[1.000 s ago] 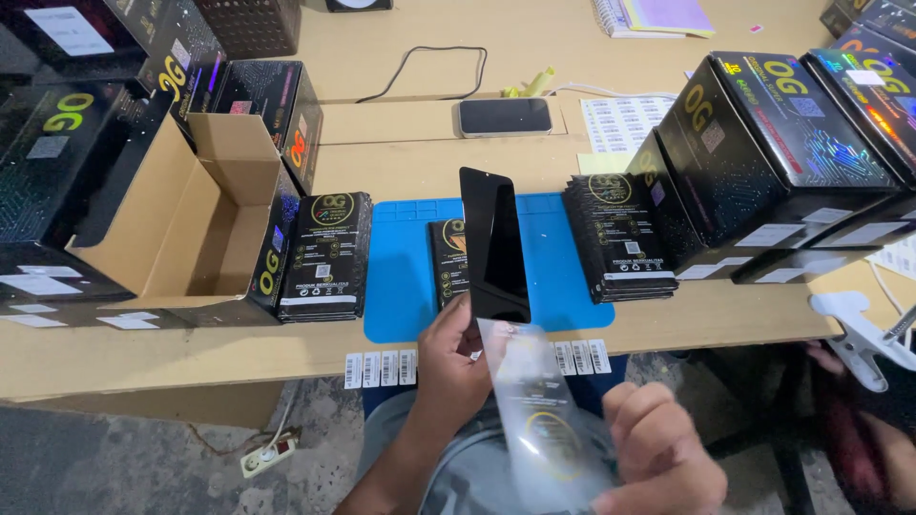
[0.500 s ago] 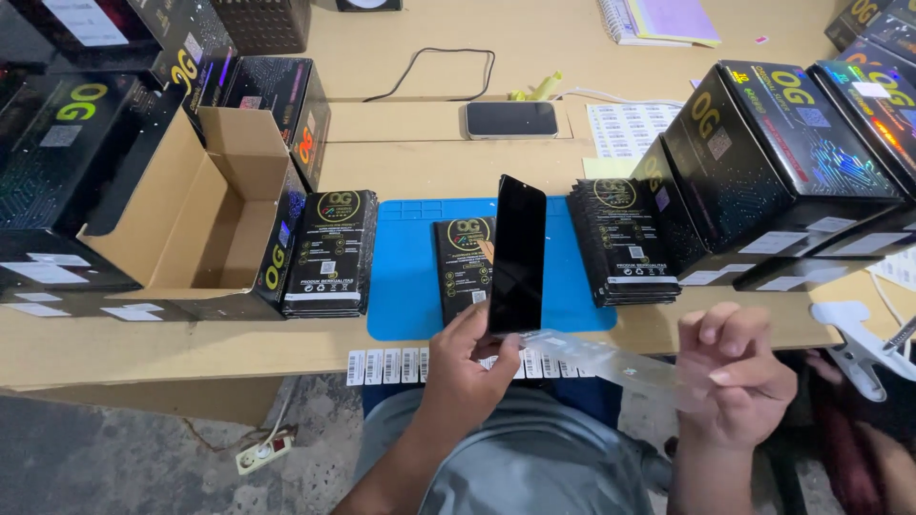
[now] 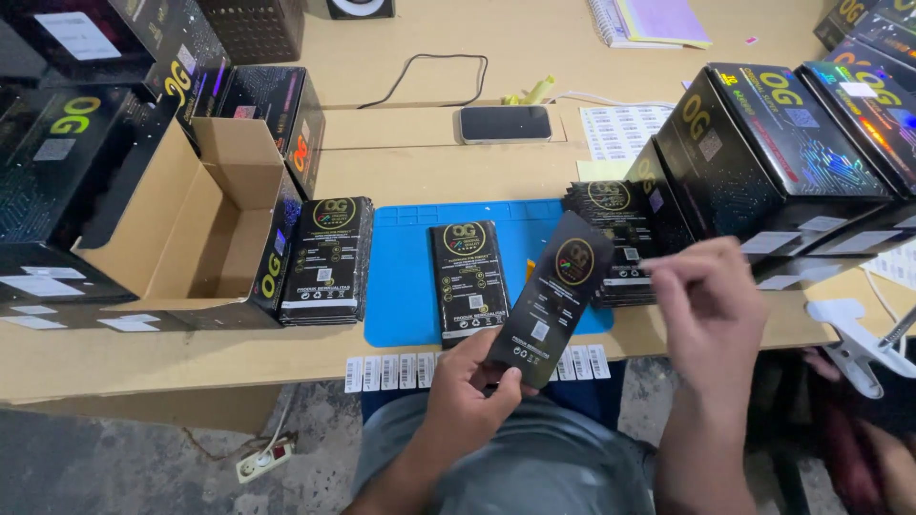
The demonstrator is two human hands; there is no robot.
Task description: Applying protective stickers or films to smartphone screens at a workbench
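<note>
Left hand [image 3: 472, 386] pinches a flat black packet [image 3: 553, 296] by its lower end; right hand [image 3: 711, 305], loosely curled and empty, hovers just beside its top; stacks [image 3: 329, 259] lie beyond, open carton [image 3: 205, 234] apparently unfilled.

A slim black sleeve package [image 3: 551, 298] with a round emblem sits tilted at centre, its lower end pinched in the left hand [image 3: 469, 389]. At nine o'clock of it, a like black packet [image 3: 467, 278] lies on the blue mat [image 3: 405, 277]. Stacks of packets [image 3: 327, 259] stand further at nine and at two o'clock [image 3: 618, 229]. Barcode label strips [image 3: 386, 371] line the table edge. A dark phone screen [image 3: 504, 124] lies at twelve. Large black cartons [image 3: 773, 157] crowd three o'clock; an open carton [image 3: 205, 238] sits at nine.
</note>
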